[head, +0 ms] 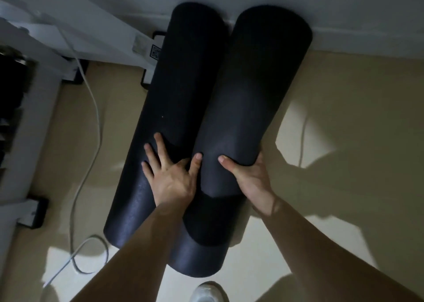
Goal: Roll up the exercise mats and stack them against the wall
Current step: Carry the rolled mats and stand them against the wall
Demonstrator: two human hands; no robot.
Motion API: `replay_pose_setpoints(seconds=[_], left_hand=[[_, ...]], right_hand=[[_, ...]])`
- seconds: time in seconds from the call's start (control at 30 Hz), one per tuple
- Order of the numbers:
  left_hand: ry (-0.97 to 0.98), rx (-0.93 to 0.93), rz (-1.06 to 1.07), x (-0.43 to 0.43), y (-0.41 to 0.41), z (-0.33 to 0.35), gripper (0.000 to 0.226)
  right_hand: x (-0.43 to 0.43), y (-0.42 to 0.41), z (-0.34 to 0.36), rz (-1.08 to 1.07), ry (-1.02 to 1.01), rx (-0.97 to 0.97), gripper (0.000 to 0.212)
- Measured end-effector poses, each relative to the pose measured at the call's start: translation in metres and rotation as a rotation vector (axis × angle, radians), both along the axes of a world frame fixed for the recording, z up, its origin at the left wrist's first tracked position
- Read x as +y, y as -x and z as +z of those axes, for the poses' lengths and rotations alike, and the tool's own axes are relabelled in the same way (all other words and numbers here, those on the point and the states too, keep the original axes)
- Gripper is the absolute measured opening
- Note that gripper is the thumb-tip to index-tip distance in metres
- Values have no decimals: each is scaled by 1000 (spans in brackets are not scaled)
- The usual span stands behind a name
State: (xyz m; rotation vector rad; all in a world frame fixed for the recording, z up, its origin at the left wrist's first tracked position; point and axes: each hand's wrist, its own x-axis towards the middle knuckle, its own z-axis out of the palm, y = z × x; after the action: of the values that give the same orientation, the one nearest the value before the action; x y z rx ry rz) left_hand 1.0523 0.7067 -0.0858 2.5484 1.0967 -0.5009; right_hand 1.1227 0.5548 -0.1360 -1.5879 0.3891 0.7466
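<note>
Two rolled mats side by side, far ends against wall (344,8). Left hand (171,175) flat, fingers spread on left mat (174,90). Right hand (250,175) clamped round right mat (254,90). Risk: outer flap loosening, unrolling on release.

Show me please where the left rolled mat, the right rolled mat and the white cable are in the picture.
left rolled mat (179,76): head view, on the upper middle of its dark curved side.
right rolled mat (259,90): head view, on the middle of its curved side.
white cable (97,118): head view, on the stretch lying on the floor left of the mats.
</note>
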Motion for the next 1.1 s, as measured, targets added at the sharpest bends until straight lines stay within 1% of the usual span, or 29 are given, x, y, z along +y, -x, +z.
replay_pose_setpoints(seconds=[0.03, 0.1, 0.17, 0.23, 0.27, 0.3, 0.33, 0.37, 0.4, 0.43, 0.57, 0.63, 0.73, 0.8, 0.93, 1.03, 1.1], left_hand=[[-9, -15, -12, 4, 4, -2, 67], [-39, -32, -24, 8, 6, -3, 54], [-40, -56, 8, 8, -1, -2, 41], [-17, -49, -1, 4, -4, 2, 40], [-13, -33, -32, 2, -3, 4, 44], [-4, -7, -69, 2, -1, 5, 55], [9, 24, -95, 3, 0, 7, 70], [20, 55, -109, 5, 0, 9, 85], [22, 81, -119, 8, -1, 11, 94], [20, 100, -127, 11, -1, 11, 99], [2, 116, -130, 12, -1, 12, 95], [-3, 94, -128, 9, 1, 12, 91], [24, 50, -96, 19, 6, 13, 97], [21, 39, -92, 22, 9, 12, 96], [-39, 147, -121, 11, 2, 11, 84], [-40, 161, -87, 8, -5, 12, 84], [-37, 156, -56, 7, -8, 18, 88]], right_hand=[[5, -2, -1, 34, 25, -21, 114], [11, -3, -2, 62, 52, -31, 115], [13, -3, -2, 49, 63, -46, 124], [13, 2, 1, -2, 71, -45, 135], [13, 6, 5, -37, 66, -38, 139], [14, 10, 8, -79, 66, -28, 144], [14, 12, 13, -111, 74, -23, 144], [15, 14, 15, -129, 95, -23, 139], [17, 14, 17, -127, 123, -19, 132], [18, 13, 17, -114, 141, -12, 128], [19, -4, 10, -21, 198, 36, 132], [18, -12, 12, 13, 202, 48, 130], [21, -18, 14, 106, 182, 49, 123], [20, -18, 12, 123, 175, 47, 120], [14, -18, 11, 159, 172, 52, 121], [10, -24, 18, 279, 243, 58, 118], [7, -33, 30, 392, 345, 55, 115]])
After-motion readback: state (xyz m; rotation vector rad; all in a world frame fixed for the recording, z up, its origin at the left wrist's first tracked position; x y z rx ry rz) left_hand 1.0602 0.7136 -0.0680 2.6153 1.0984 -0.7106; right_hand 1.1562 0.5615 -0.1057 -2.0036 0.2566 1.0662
